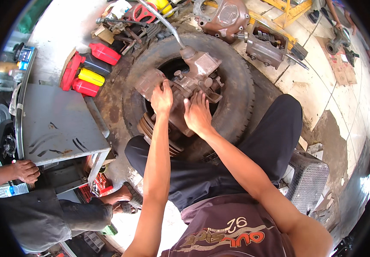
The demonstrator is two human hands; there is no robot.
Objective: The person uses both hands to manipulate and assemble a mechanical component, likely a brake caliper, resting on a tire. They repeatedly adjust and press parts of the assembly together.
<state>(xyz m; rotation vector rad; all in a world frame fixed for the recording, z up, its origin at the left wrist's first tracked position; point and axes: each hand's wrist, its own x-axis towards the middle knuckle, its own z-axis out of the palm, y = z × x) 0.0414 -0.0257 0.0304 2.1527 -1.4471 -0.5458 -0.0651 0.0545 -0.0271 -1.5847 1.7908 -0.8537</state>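
Observation:
A brown, greasy gearbox [176, 112] lies across a big black tyre [239, 81], with a long bent gear lever [168, 26] rising from its far end. My left hand [162, 99] is on the gearbox's left side, beside a flat block-shaped part [147, 82]. Its fingers are curled closed, and whatever they may pinch is hidden. My right hand [198, 113] rests on the casing to the right, fingers stretched out, just below some round knobs and a small bracket. At the near left of the gearbox sits a ribbed round part [147, 127].
An opened gear housing [267, 46] and a bell-shaped casing [222, 18] lie beyond the tyre. Red, yellow and black bottles [91, 77] stand left, by a grey metal bench [56, 115]. Another person's hand [25, 171] touches that bench. A patterned stool [307, 180] is at right.

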